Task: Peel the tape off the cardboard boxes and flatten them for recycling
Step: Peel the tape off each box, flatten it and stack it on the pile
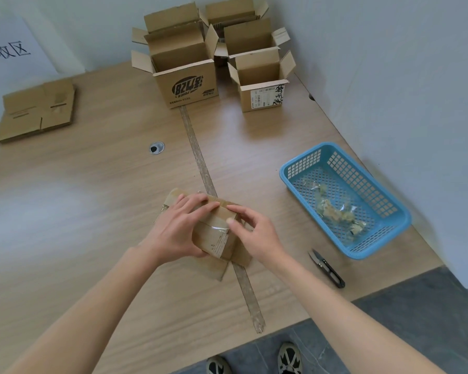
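Flattened boxes (37, 109) at desk's (92, 211) far-left corner. Left hand (173, 230) grips small box (214, 238) near front edge; right hand (254, 233) pinches clear tape (220, 229). Peeling step; next: lift tape end, bin in blue basket (384, 233) near right edge.

Both bare forearms reached forward over the small brown cardboard box (216, 233) and converged on it. The left hand (177, 229) wrapped the box's left side, fingers spread and curled across its top edge, thumb low on the near face. The right hand (254, 230) sat at the box's right corner, its thumb and index finger pinching at the top edge, remaining fingers loosely curled.
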`<action>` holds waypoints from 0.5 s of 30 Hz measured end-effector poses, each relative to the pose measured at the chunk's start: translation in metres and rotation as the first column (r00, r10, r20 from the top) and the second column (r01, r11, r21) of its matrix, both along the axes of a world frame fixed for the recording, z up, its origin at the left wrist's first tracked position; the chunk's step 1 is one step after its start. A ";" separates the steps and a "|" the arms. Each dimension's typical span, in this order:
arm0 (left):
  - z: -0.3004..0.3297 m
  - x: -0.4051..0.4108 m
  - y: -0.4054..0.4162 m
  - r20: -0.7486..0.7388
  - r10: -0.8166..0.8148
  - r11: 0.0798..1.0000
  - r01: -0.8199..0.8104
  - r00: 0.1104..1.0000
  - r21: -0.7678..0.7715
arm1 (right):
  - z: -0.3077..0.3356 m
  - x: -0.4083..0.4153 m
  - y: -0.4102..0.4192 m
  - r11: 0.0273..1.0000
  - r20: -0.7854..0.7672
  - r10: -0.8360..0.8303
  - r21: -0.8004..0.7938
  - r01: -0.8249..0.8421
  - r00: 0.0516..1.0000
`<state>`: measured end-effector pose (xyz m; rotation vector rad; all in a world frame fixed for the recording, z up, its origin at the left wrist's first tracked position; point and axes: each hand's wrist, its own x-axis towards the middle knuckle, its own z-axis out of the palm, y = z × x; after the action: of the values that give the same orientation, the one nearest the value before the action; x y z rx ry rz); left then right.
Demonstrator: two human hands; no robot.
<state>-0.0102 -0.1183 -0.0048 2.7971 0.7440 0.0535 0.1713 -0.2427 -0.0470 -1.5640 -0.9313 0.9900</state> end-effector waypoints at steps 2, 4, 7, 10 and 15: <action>-0.004 -0.002 0.000 0.017 0.009 1.000 -0.008 1.000 -0.011 | 0.007 0.008 0.010 1.000 0.129 -0.002 -0.002 0.002 0.992; -0.006 -0.004 0.002 0.029 0.020 0.999 -0.019 0.999 -0.034 | 0.013 0.021 0.015 0.995 0.108 0.101 -0.035 -0.098 0.989; -0.009 -0.002 0.004 0.045 0.021 0.999 -0.019 0.999 -0.042 | 0.010 0.038 0.003 0.976 -0.017 0.210 -0.062 -0.210 0.978; -0.011 -0.002 0.002 0.063 0.033 0.999 -0.031 0.997 -0.037 | 0.003 0.030 -0.012 0.970 -0.037 0.233 -0.065 -0.235 0.972; -0.009 -0.004 0.000 0.057 0.044 0.999 -0.042 0.997 -0.034 | 0.000 0.017 -0.010 0.989 -0.037 0.148 -0.012 -0.149 0.988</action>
<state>-0.0140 -0.1179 -0.0133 2.7361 0.7844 0.1280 0.1885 -0.2526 -0.0473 -1.5010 -1.0291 1.1286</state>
